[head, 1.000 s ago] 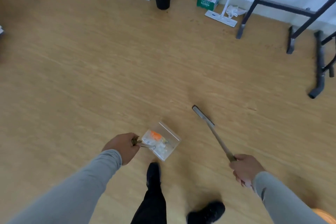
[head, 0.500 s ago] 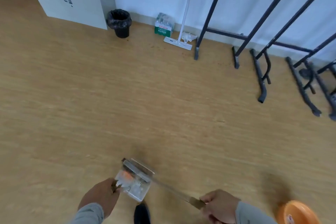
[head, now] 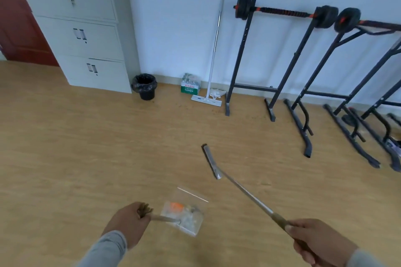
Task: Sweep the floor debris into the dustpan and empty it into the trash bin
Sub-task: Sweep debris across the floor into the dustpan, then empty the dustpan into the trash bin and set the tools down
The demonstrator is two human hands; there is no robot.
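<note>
While the clear dustpan (head: 184, 215) of debris (head: 176, 206) juts right from the left hand (head: 128, 222), whose fingers curl round its handle, the right hand (head: 315, 243) grips the broom (head: 243, 188), pointing up-left above the floor (head: 86, 147), far from the trash bin (head: 145, 86).

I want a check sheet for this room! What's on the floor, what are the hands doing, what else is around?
Surface: wooden floor; small dark specks near the mop.
Job's things: clear dustpan holding orange and pale debris; broom; black-lined trash bin by the wall.
Clutter: white mop leaning on the wall, green bottle pack.
Hands: left hand grips the dustpan handle; right hand grips the broom handle.
Cables: nothing seen.
Surroundings: grey cabinet, barbell racks, red door.
</note>
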